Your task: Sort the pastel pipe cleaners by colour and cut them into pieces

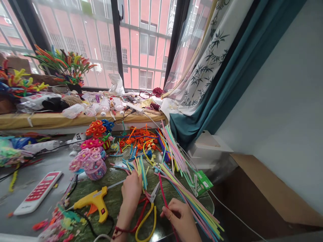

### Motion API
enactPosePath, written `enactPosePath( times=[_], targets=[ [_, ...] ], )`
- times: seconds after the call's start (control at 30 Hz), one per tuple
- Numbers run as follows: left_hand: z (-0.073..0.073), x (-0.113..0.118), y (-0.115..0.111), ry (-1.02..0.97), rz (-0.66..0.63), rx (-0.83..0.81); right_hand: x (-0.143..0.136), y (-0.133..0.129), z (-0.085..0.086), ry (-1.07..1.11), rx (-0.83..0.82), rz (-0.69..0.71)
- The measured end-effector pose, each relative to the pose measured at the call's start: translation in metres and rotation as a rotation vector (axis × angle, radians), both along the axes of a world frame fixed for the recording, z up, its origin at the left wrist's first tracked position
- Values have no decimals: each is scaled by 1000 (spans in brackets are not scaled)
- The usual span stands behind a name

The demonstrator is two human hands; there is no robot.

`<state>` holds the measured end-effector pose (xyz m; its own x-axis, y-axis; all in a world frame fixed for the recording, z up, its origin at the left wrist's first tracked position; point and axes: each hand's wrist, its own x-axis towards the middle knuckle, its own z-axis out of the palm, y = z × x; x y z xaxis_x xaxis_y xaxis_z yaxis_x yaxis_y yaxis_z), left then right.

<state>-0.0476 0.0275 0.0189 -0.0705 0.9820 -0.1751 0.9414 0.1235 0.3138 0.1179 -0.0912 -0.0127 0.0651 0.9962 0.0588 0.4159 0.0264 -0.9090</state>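
Here the right hand [180, 216] grips a red pipe cleaner [164, 198] near the table edge [210, 205]; left hand [131, 191] grips pastel stems [141, 169].

I am resting my left hand [131, 192] on a short bundle of pastel pipe cleaners [140, 168] lying on the dark green marble tabletop [113, 198]. My right hand [180, 215] is pinching a thin red pipe cleaner [163, 193] that is running up between my hands. Yellow-and-red-handled scissors [148, 210] are lying between my wrists, just beside a yellow hot glue gun [94, 201]. A long fan of pastel pipe cleaners [186, 188] is spreading to my right, and a pink pipe-cleaner flower basket [92, 163] is standing farther back.
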Motion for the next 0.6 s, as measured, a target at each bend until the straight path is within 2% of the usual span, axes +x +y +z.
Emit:
enactPosePath(
  times=[0.1,0.27,0.37,0.47,0.6],
  targets=[
    [-5,-3,5,-4,-5,-30,1,3,-4,55,-22,6],
    [-12,-2,8,-26,-19,-55,0,6,-17,279,-159,72],
    [-13,1,9,-30,-11,-67,-2,6,-22,373,-175,84],
    [-10,2,10,-43,22,-59,-2,7,-26,457,-174,125],
    [1,-2,3,-107,57,-4,3,8,-33,550,-232,197]
  ],
)
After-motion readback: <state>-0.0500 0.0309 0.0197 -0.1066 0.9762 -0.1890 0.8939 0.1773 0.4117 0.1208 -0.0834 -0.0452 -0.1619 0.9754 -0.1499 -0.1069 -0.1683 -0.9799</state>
